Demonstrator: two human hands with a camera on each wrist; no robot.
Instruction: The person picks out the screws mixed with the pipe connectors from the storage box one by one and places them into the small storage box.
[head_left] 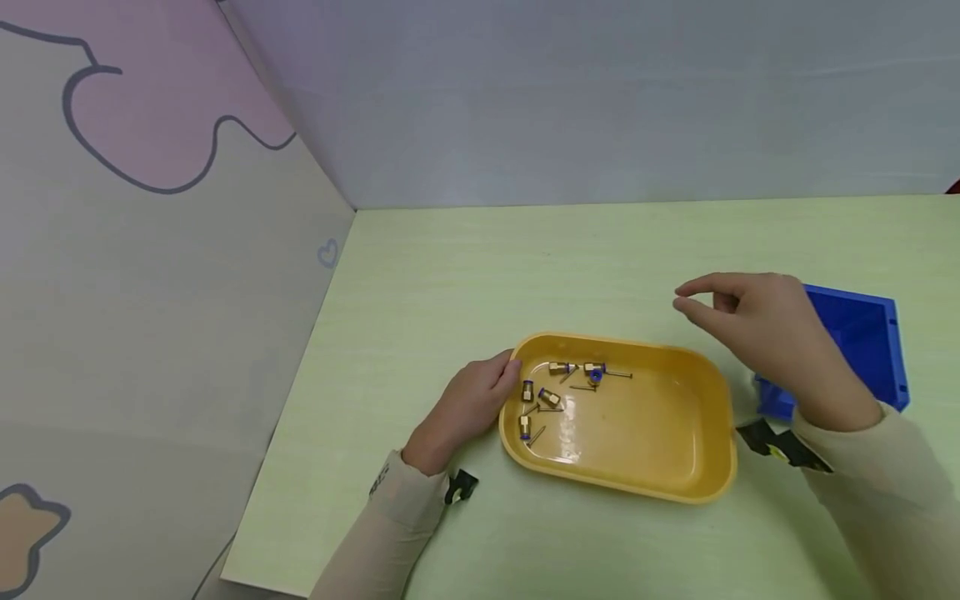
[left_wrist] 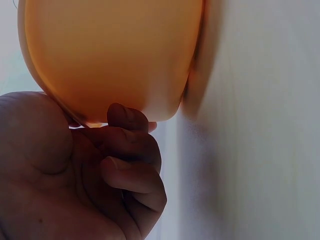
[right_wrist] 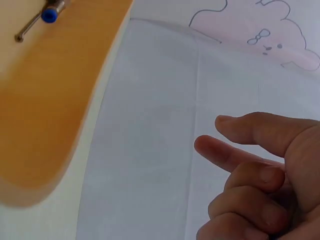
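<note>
A yellow tray lies on the pale green table. In its left end are several small brass fittings with blue ends and a few thin metal pins. My left hand grips the tray's left rim, and in the left wrist view its fingers curl under the tray's edge. My right hand hovers above the table just beyond the tray's far right corner. Its thumb and forefinger reach out close together with nothing between them, as the right wrist view confirms.
A blue plastic bin stands at the right, partly behind my right wrist. A grey wall closes the back of the table and a board with a pink shape closes the left side. The table's front-left corner is near my left sleeve.
</note>
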